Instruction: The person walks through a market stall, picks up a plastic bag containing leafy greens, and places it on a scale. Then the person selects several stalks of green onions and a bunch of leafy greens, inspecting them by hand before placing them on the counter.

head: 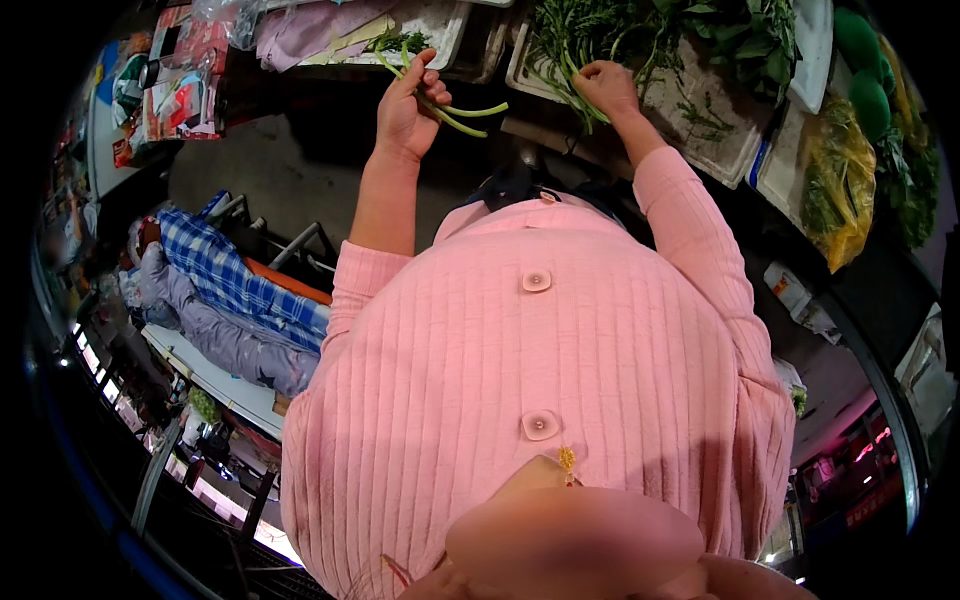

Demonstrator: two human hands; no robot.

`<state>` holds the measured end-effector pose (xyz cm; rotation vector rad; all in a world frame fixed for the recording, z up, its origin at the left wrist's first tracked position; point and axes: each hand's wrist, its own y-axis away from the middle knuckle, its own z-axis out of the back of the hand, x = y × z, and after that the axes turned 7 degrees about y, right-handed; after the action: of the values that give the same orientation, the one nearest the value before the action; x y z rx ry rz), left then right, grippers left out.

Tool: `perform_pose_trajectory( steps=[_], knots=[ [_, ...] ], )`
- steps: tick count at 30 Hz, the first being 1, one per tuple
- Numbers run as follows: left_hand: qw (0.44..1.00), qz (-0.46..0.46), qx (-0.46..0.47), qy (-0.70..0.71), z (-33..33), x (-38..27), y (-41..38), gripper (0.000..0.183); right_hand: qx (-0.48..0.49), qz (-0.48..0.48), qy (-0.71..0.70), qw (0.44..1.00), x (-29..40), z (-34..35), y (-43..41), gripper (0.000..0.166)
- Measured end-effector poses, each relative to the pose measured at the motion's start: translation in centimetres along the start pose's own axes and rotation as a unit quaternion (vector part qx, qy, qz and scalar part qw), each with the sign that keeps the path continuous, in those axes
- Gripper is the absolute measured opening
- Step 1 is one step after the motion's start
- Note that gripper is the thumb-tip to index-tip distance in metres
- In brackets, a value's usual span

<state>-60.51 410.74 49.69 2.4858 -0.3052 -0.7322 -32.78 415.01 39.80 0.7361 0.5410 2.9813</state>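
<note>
My left hand (pixel 409 109) is closed around a few pale green vegetable stems (pixel 474 111), whose cut-looking ends stick out to the right. Close by, my right hand (pixel 606 84) pinches stems at the near side of a pile of leafy greens (pixel 585 34); its fingertips are partly hidden. The pile lies on a white plastic tray (pixel 720 146) with dirt and loose leaf scraps (pixel 705 120) on it. Behind my left hand, some small feathery greens (pixel 409 42) lie on another white tray (pixel 450 37).
Broad-leaved greens (pixel 757 45) fill the tray's far right. A yellow plastic bag of greens (pixel 838 180) lies further right. At left stand printed packages (pixel 184 90) and a seat or cot with a blue plaid cloth (pixel 217 262). Pinkish sheeting (pixel 307 34) covers the back left.
</note>
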Motion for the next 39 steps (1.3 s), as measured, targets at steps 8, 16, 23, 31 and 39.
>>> perform_pose_trajectory(
  steps=[8, 16, 23, 31, 39],
  knots=[
    [0.999, 0.029, 0.025, -0.014, -2.9, 1.8, -1.0, 0.026, -0.041, 0.002, -0.438, 0.898, -0.8, 11.5, 0.8, 0.028],
    [0.995, 0.044, 0.084, -0.040, -6.4, 4.0, -1.7, 0.024, -0.015, 0.006, -0.504, 0.864, -2.7, 15.7, 2.8, 0.028],
    [0.988, 0.030, 0.116, -0.101, -10.3, 6.8, -1.4, 0.020, 0.000, 0.039, -0.609, 0.793, -2.3, 15.4, 7.2, 0.021],
    [0.980, 0.060, 0.166, -0.096, -15.0, 9.9, -0.6, 0.022, -0.019, 0.090, -0.517, 0.851, -0.1, 14.2, 11.1, 0.021],
    [0.982, 0.042, 0.133, -0.126, -16.2, 11.6, 0.1, 0.021, -0.112, 0.116, -0.394, 0.905, -0.8, 15.5, 11.8, 0.026]
  ],
)
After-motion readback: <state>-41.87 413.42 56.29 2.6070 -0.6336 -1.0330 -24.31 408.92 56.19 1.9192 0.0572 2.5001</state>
